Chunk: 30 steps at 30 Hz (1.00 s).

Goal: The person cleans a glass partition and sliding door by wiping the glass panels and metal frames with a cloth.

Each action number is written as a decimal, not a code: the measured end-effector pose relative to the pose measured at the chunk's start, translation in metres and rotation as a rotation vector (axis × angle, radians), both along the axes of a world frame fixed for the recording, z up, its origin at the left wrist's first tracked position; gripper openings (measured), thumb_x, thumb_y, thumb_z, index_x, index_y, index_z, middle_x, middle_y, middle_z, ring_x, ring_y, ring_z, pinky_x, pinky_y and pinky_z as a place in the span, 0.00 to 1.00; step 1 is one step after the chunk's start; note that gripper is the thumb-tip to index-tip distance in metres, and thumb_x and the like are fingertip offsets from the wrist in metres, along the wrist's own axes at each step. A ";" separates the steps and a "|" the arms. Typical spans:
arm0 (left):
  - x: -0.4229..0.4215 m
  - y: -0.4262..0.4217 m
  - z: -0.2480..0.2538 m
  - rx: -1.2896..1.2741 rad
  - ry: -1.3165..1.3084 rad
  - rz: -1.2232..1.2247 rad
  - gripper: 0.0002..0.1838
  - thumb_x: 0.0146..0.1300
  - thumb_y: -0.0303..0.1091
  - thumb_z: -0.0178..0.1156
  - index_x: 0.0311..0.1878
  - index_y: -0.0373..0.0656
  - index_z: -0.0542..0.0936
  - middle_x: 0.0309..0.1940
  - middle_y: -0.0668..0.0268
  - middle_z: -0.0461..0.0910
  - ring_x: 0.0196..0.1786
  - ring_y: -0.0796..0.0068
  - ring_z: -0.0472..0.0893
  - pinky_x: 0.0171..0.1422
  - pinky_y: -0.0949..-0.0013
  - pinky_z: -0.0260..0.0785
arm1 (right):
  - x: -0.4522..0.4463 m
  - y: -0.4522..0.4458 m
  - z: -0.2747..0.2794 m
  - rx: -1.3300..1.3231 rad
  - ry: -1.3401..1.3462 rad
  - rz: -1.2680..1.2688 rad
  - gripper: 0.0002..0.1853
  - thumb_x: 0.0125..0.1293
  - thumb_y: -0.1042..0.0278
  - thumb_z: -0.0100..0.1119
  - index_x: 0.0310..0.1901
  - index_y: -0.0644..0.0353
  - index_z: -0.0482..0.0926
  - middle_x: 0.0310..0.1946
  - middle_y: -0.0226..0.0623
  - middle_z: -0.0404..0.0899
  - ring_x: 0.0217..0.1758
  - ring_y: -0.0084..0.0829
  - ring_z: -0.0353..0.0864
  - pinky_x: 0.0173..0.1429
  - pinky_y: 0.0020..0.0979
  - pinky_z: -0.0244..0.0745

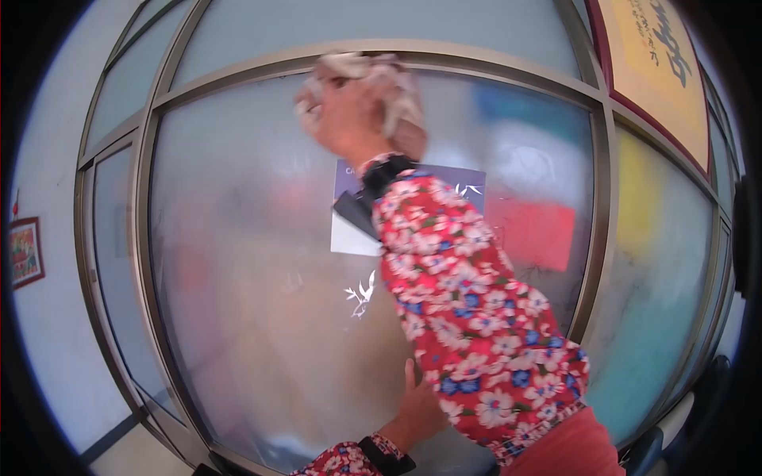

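My right hand (347, 119), in a red flowered sleeve with a black band at the wrist, is raised to the top of a frosted glass pane (262, 198). It presses a crumpled pinkish-brown and white cloth (405, 111) near the metal frame's upper bar (468, 63). Lower down, my left hand (421, 408) is at the bottom of the same pane, its thumb pointing up and its other fingers hidden behind the right sleeve. Behind the raised forearm, a blue and white sheet (468, 181) shows on the glass.
A yellow sign with a dark red border (659, 63) hangs at the upper right. On the left wall is a red-framed picture (26, 251). White leaf-shaped marks (361, 295) are on the glass. Dark chair-like shapes (702, 404) stand at the lower right.
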<state>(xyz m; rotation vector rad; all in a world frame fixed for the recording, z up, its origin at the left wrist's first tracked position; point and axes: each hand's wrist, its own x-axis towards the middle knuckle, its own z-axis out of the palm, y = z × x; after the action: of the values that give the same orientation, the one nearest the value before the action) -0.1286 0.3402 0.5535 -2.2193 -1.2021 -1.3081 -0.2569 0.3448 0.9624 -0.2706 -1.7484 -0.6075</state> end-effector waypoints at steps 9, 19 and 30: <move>-0.099 -0.039 0.035 0.357 0.228 0.395 0.29 0.57 0.50 0.61 0.62 0.53 0.72 0.69 0.57 0.62 0.72 0.52 0.58 0.68 0.31 0.45 | -0.019 0.032 0.026 0.357 -0.286 0.050 0.29 0.62 0.49 0.50 0.62 0.54 0.67 0.60 0.48 0.68 0.62 0.51 0.68 0.63 0.54 0.65; -0.238 -0.054 0.047 0.389 0.184 0.763 0.37 0.51 0.49 0.66 0.65 0.51 0.68 0.72 0.58 0.57 0.73 0.48 0.54 0.65 0.22 0.40 | 0.269 0.121 0.049 0.098 0.548 -0.647 0.32 0.65 0.39 0.45 0.56 0.60 0.76 0.62 0.53 0.65 0.61 0.55 0.69 0.61 0.56 0.62; -0.249 -0.044 0.041 0.390 0.229 0.816 0.33 0.63 0.54 0.51 0.66 0.42 0.66 0.72 0.51 0.56 0.75 0.43 0.51 0.73 0.33 0.29 | -0.077 0.008 -0.014 0.340 0.267 0.140 0.22 0.66 0.56 0.47 0.55 0.60 0.73 0.50 0.52 0.75 0.58 0.55 0.69 0.65 0.54 0.58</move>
<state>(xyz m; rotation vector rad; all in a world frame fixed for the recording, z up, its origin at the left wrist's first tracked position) -0.3777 0.2959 0.5949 -1.3209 -1.3890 -0.8243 -0.3336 0.3527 0.9481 0.0097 -1.3687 -0.7189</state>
